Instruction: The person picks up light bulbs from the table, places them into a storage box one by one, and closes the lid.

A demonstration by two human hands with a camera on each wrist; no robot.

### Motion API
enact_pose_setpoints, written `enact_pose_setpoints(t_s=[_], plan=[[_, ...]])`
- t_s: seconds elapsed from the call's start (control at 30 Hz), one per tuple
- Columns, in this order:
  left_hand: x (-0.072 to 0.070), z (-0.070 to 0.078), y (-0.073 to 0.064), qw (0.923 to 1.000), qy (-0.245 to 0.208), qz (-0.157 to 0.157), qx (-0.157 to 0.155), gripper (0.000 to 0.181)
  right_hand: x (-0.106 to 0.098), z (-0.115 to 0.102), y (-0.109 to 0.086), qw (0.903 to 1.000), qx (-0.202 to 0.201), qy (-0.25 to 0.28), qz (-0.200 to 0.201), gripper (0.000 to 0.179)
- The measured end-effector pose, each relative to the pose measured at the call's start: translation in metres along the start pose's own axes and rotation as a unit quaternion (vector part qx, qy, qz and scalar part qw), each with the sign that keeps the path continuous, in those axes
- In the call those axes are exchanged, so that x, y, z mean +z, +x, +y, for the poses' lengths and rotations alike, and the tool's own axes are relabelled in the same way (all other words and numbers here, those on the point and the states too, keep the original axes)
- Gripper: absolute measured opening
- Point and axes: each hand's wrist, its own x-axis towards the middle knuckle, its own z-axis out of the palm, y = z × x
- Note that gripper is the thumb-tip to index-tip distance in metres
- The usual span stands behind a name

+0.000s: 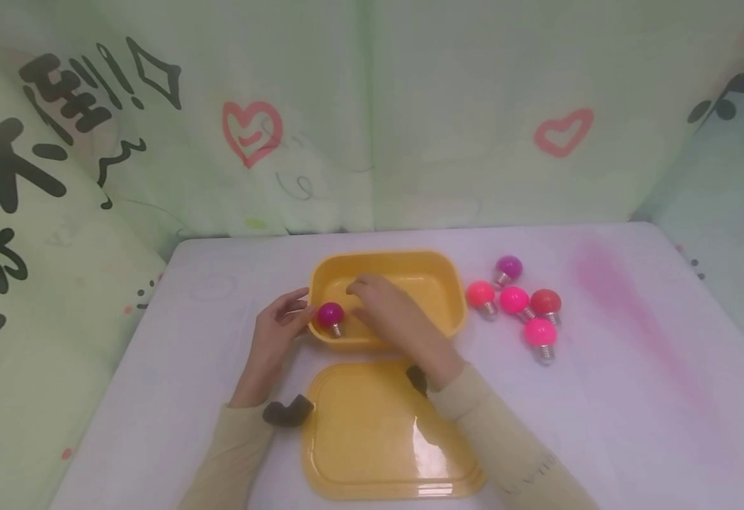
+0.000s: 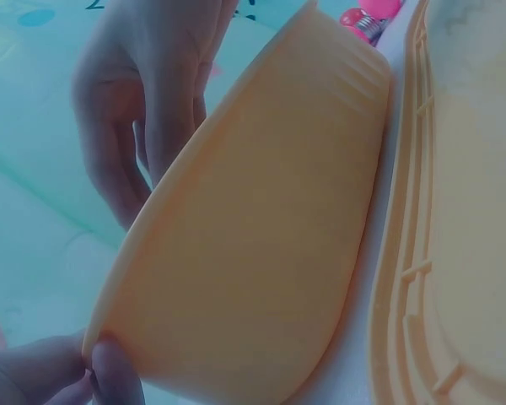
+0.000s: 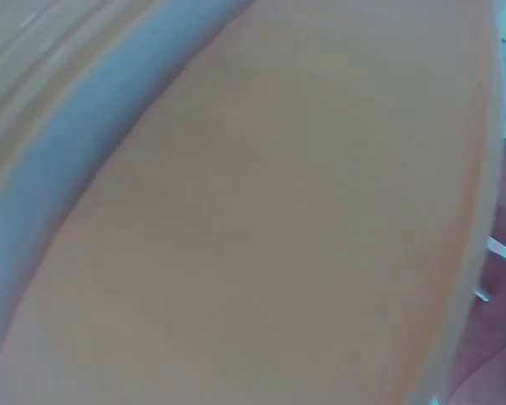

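Note:
A yellow plastic container (image 1: 403, 259) stands on the table, its inside facing up. My left hand (image 1: 276, 333) pinches its rim at the left end, thumb and finger meeting at the edge in the left wrist view. Inside, by the left wall, lies a purple light bulb (image 1: 331, 313) with a metal screw base. Over the container is my right hand (image 1: 387, 308), fingers bent loosely downward, with a gap between thumb and forefinger where no object shows. In the left wrist view the fingertips of that right hand (image 2: 164, 76) are hidden behind the container wall.
A yellow lid (image 1: 372, 432) lies in front of the container, partly under the right sleeve. Right of the container, several pink, red and purple bulbs (image 1: 514, 300) lie close together on the white table (image 1: 607, 418). A patterned curtain (image 1: 410, 142) hangs behind the table.

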Motion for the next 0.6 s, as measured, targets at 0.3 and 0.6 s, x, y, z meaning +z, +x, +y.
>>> enact_pose_setpoints(t_s=[0.3,0.6], plan=[[0.001,-0.002,0.002,1.0,-0.004,0.0,-0.002,0.046,-0.014,0.012,-0.015,0.9994,-0.008,0.004,0.033,0.034],[0.0,-0.003,0.001,1.0,-0.008,-0.003,0.001,0.047,-0.028,0.022,-0.024,0.9988,-0.003,-0.002,0.049,0.034]])
